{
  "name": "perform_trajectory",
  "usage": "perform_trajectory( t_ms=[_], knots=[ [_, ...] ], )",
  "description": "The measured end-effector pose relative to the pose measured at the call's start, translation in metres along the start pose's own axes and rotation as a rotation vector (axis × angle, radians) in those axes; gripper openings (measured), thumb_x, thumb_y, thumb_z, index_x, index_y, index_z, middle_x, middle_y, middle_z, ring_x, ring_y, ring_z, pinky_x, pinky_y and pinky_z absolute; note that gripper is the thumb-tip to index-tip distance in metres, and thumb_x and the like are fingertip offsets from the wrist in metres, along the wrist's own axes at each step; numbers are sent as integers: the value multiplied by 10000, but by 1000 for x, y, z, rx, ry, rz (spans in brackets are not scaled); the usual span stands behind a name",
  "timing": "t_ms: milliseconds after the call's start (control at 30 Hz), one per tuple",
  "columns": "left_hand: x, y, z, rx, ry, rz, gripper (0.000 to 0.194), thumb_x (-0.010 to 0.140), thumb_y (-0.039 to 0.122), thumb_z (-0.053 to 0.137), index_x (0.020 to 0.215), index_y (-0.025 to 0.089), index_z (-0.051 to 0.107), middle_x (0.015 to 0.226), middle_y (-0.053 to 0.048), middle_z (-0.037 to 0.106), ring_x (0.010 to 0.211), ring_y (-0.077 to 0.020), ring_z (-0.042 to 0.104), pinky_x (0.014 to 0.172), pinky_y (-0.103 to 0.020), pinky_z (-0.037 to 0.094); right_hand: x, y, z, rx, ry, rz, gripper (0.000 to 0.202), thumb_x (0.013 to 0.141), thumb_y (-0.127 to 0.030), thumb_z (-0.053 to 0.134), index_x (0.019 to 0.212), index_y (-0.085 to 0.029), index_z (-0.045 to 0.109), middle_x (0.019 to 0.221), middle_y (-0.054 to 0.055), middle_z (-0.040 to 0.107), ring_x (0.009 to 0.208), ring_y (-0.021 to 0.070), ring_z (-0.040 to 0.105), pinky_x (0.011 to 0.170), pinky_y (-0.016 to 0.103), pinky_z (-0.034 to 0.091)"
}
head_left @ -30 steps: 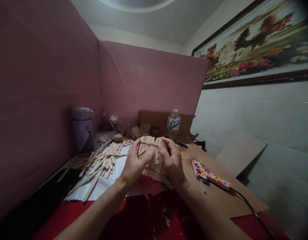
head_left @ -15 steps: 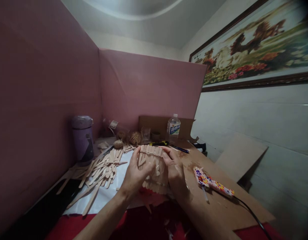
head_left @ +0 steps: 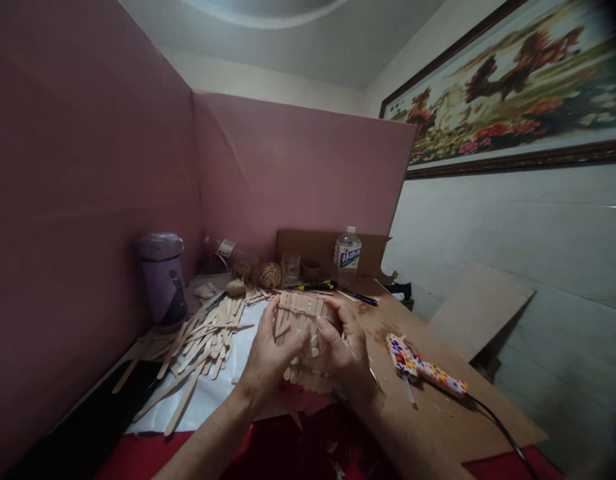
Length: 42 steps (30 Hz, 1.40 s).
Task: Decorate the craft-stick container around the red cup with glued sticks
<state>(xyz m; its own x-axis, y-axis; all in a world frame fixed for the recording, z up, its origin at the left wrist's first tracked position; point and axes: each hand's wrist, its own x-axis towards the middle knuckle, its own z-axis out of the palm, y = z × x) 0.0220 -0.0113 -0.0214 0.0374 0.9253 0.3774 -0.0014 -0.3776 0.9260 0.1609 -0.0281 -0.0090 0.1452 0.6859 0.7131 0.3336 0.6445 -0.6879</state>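
Note:
Between my hands is a panel of wooden craft sticks (head_left: 301, 305), set side by side with cross pieces near the upper and lower ends. My left hand (head_left: 273, 350) grips its left edge, thumb lying over the front face. On the right side my right hand (head_left: 347, 343) holds it too, with the thumb pressed on the front and the fingers wrapped round the edge. Part of the panel's middle and right side is hidden by my hands. A pile of loose craft sticks (head_left: 215, 337) lies to the left on a white sheet (head_left: 244, 343).
A flower-patterned glue gun (head_left: 428, 373) with a black cord lies on the cardboard (head_left: 438, 427) at right. Behind are a utility knife (head_left: 315, 286), a blue pen (head_left: 363, 299), a plastic bottle (head_left: 347, 257) and twine balls (head_left: 271, 275). A purple flask (head_left: 162, 280) stands left.
My right hand has shifted its grip, its thumb now further left and lower across the panel's front. The left hand keeps its hold. The view has moved slightly.

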Motion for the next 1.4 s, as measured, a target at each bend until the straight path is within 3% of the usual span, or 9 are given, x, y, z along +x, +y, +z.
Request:
perform_trajectory(
  t_ms=[433, 633, 833, 1033, 1400],
  knots=[
    [-1, 1, -1, 41, -4, 10, 832, 692, 454, 666, 1385, 147, 323, 1411, -169, 415, 1321, -323, 372, 1092, -483, 283, -3, 4, 6, -37, 48, 4, 299, 807, -335, 620, 1088, -247, 571, 1104, 49, 609, 1052, 241, 557, 958, 420, 416],
    [-1, 5, -2, -86, -39, -36, 738, 768, 495, 595, 1376, 161, 345, 1402, -158, 438, 1304, -314, 402, 1066, -464, 331, -4, 2, 4, -58, 43, 2, 307, 809, -332, 618, 1096, -236, 568, 1111, 56, 607, 1061, 245, 548, 972, 434, 405],
    [0, 7, -3, -94, -62, -47, 824, 704, 492, 658, 1386, 165, 331, 1392, -158, 455, 1290, -327, 421, 1055, -466, 347, -4, 3, 4, -46, 34, 15, 308, 811, -351, 613, 1096, -246, 561, 1107, 55, 600, 1060, 256, 546, 963, 446, 411],
    [0, 7, -4, -88, -63, -63, 793, 700, 485, 667, 1369, 179, 371, 1428, -148, 426, 1288, -334, 428, 1045, -464, 363, -3, 4, 4, -29, 26, 24, 302, 819, -335, 608, 1107, -261, 555, 1119, 57, 597, 1061, 260, 547, 971, 452, 403],
    [1, 4, -3, -81, -63, -45, 839, 692, 453, 702, 1391, 192, 320, 1363, -144, 495, 1252, -300, 474, 1060, -447, 354, -3, 2, 3, -60, 31, 6, 268, 847, -332, 574, 1103, -254, 556, 1114, 47, 598, 1067, 243, 540, 980, 444, 387]
  ],
)
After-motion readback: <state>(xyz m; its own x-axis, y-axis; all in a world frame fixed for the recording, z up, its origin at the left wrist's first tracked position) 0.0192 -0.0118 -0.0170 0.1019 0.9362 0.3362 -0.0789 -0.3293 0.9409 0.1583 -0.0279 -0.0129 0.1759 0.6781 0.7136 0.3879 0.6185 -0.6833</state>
